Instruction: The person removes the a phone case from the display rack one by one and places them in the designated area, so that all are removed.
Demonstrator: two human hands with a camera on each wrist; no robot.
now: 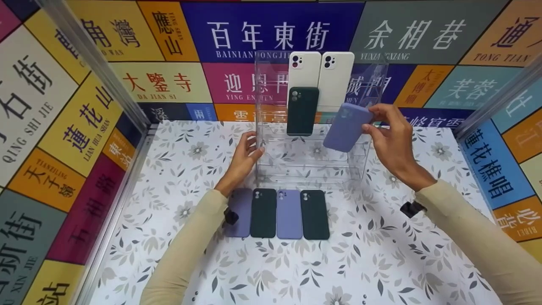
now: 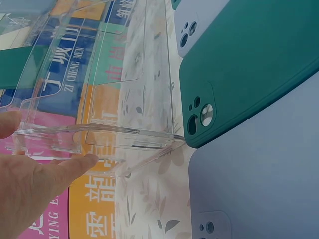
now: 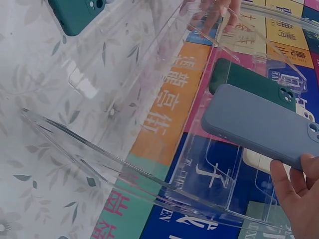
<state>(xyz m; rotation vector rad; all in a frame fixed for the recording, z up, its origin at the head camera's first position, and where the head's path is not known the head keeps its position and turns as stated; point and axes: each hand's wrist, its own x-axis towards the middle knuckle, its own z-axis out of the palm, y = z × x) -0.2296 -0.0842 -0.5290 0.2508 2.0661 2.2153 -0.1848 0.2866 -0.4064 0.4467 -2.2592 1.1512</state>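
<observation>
A clear tiered display stand [image 1: 305, 173] stands on the table, with two white phone cases [image 1: 336, 80] in its upper tier. One dark green phone case [image 1: 302, 111] leans in the tier below them. My right hand [image 1: 391, 142] pinches a lavender phone case [image 1: 347, 127] by its upper right edge, tilted, in front of the stand beside the green one. In the right wrist view the held case [image 3: 259, 122] overlaps the green case [image 3: 249, 82]. My left hand [image 1: 243, 159] holds the stand's left side; its thumb and fingers show at the clear panel in the left wrist view.
In front of the stand lies a row of phone cases, lavender and dark green [image 1: 314, 214] alternating; my left sleeve and wrist camera partly cover the leftmost lavender one [image 1: 239, 216]. Sign-printed panels [image 1: 279, 29] rise behind and on both sides of the floral tabletop [image 1: 338, 271].
</observation>
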